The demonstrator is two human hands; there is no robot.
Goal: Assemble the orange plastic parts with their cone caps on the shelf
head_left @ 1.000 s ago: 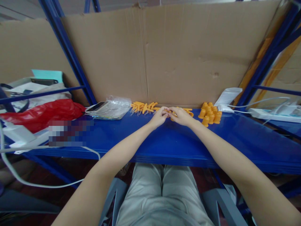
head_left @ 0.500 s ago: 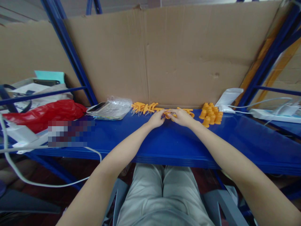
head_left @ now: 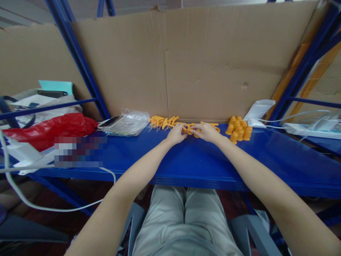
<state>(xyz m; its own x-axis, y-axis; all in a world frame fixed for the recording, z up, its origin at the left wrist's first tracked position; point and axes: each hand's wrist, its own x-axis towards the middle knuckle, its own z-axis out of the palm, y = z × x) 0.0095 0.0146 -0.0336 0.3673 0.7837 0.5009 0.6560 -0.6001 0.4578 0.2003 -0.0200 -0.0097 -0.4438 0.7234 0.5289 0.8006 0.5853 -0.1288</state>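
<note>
My left hand (head_left: 176, 134) is curled at the back middle of the blue shelf, an orange plastic part (head_left: 184, 131) showing at its fingertips. Close beside it, my right hand (head_left: 207, 132) has its fingers bent down onto another orange plastic part (head_left: 196, 133); the exact shape is partly hidden by the fingers. To the left of my hands lie several orange T-handled corkscrews (head_left: 168, 122) with bare metal spirals. More orange pieces (head_left: 214, 124) lie behind my right hand. Off to the right, several orange cup-shaped parts (head_left: 239, 131) stand in a cluster.
A clear plastic bag (head_left: 131, 122) lies left of the corkscrews, and a red bag (head_left: 58, 129) farther left. A white pouch (head_left: 258, 111) leans at the back right near a white power strip (head_left: 311, 131). Cardboard (head_left: 197, 64) walls the back of the blue shelf (head_left: 197, 163).
My hands have moved slightly apart, uncovering more orange between them. The metal spiral seen between them earlier no longer shows clearly. The surrounding things stay put.
</note>
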